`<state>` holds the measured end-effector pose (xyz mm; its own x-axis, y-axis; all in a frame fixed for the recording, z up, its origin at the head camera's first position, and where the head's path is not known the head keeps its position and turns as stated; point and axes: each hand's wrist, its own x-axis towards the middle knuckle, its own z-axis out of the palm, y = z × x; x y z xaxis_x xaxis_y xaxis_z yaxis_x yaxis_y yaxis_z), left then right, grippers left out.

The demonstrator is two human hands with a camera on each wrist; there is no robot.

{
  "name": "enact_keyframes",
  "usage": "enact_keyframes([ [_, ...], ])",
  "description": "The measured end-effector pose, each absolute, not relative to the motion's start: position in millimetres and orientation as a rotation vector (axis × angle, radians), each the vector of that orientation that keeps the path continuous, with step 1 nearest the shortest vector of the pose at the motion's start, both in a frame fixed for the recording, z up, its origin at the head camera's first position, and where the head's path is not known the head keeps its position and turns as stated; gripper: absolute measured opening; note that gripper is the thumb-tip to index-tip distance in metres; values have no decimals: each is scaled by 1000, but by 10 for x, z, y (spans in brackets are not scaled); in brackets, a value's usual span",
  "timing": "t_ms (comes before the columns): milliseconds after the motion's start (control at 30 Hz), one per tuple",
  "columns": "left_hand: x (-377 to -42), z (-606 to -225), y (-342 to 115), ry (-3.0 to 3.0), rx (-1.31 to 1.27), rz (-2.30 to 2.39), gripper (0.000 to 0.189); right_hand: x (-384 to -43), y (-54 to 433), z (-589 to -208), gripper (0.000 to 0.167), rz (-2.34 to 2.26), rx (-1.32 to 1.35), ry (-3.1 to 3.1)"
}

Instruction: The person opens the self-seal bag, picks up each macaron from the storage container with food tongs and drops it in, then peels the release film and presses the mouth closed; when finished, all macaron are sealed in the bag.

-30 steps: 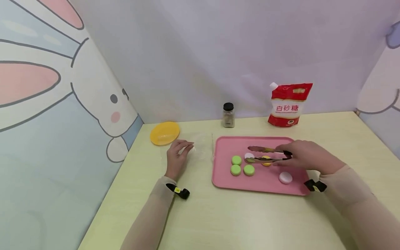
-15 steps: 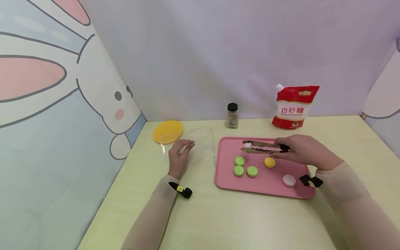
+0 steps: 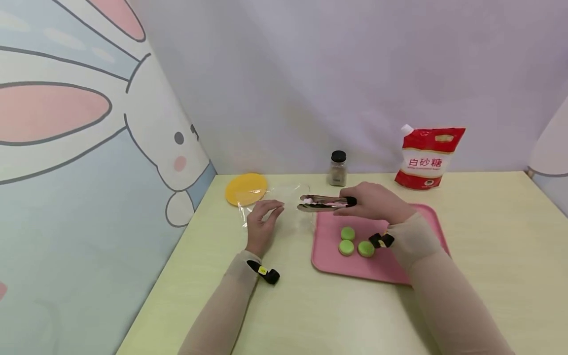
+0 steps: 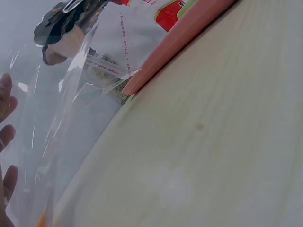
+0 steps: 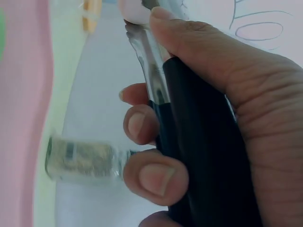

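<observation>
Left hand (image 3: 263, 228) pinches the clear bag (image 4: 52, 118), right hand (image 3: 377, 202) is clamped round tongs (image 3: 328, 205) bearing a pale macaron (image 3: 307, 201); step judged as bagging, next apparently requiring release inside.

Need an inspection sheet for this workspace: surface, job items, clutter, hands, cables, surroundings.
Surface: pale table, wood-look top.
Job's things: tongs grip a pale macaron near the clear bag; whether it is inside cannot be told. Three green macarons show on the pink tray; the right arm hides part of it.
Clutter: yellow plate at back left; jar and red-and-white pouch stand behind the tray.
Hands: left hand pinches the bag; right hand grips the tongs.
Cables: nothing seen.
Surroundings: rabbit mural at left, plain pale backdrop behind.
</observation>
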<state>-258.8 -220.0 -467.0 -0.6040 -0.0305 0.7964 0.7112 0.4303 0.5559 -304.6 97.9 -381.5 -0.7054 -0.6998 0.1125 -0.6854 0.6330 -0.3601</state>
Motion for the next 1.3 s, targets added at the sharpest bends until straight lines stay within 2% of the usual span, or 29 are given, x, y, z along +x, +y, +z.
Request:
enact_keyframes([
  [367,-2486,-4413,-2139,-1875,-679,-1245,14,-3065,773,-3837,28,-542,-1094,2659],
  [567,-2482,-4448,-2121,-1957,-755,-1413,12,-2958,662,-3769,30,-531,-1181,2700],
  [833,-2467,-4573,-2112,-1946,-749,-1411,14,-2932,495,-3960,28,-388,-1174,2720],
  [1100,-2474,-4593,-2056,-1938,-716,-1365,12,-2873,290,-4114,35,-347,-1297,2885],
  [1300,-2478,-4581,-2067,-1953,-551,-1288,12,-2889,298,-4099,54,-333,-1223,2990],
])
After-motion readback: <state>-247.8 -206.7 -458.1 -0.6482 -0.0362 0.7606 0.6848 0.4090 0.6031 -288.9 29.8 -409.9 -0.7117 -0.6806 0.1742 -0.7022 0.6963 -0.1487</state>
